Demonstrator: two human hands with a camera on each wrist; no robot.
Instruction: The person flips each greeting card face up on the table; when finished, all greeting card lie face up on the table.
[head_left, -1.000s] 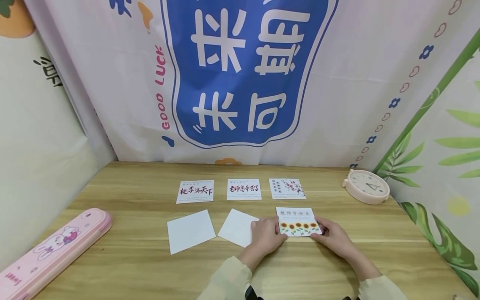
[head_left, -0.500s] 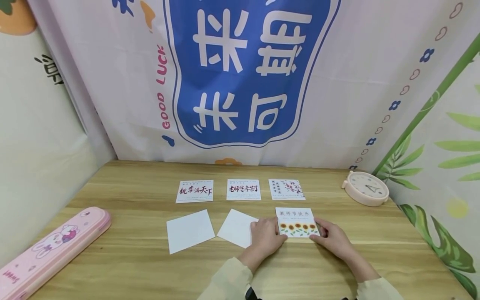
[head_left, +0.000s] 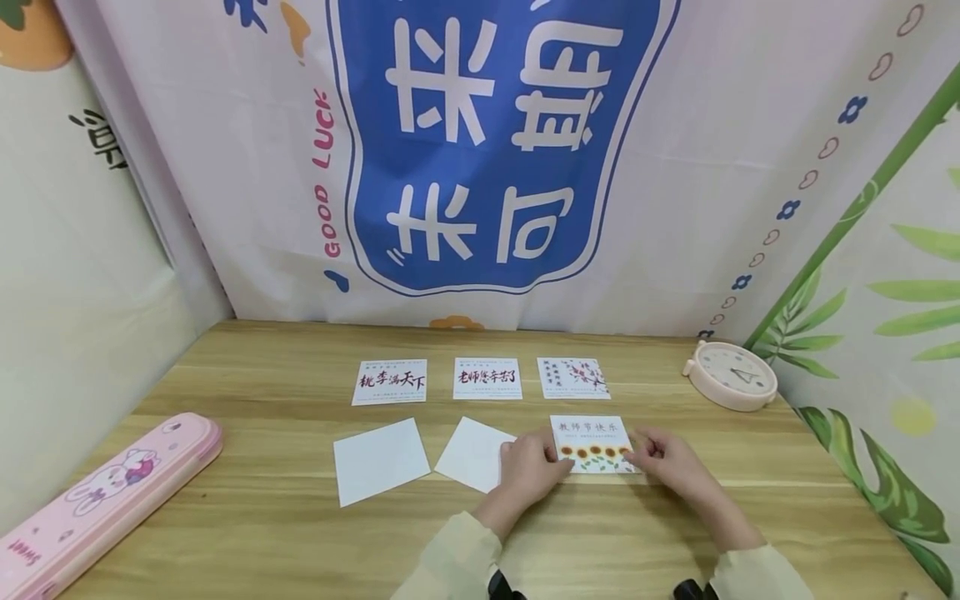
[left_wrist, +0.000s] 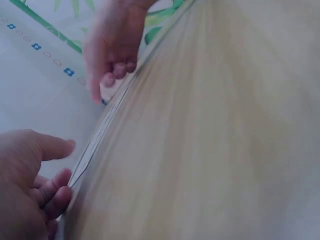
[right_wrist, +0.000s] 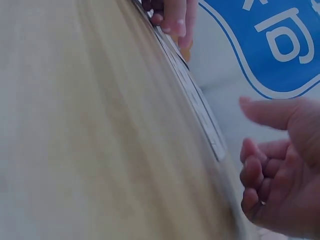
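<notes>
A greeting card (head_left: 592, 444) with a row of sunflowers and Chinese writing lies on the table in the head view. My left hand (head_left: 531, 463) is at its left edge. In the left wrist view, the thumb (left_wrist: 59, 147) is raised off the card while the fingers (left_wrist: 57, 195) are beside its edge; whether they touch it I cannot tell. Just off the right side is my right hand (head_left: 670, 460). The right wrist view shows its thumb (right_wrist: 267, 112) spread from loosely bent fingers (right_wrist: 255, 172), with nothing held between them.
A row of printed cards, among them one with red writing (head_left: 487, 379), lies farther back. Two blank white cards (head_left: 381, 462) lie to the left, one partly behind my left hand. A pink pencil case (head_left: 112, 500) and a round clock (head_left: 733, 376) flank them on the wooden table (head_left: 262, 533).
My right hand has let go of the sunflower card and moved slightly right. The left hand's grip has loosened. The card stays almost in place.
</notes>
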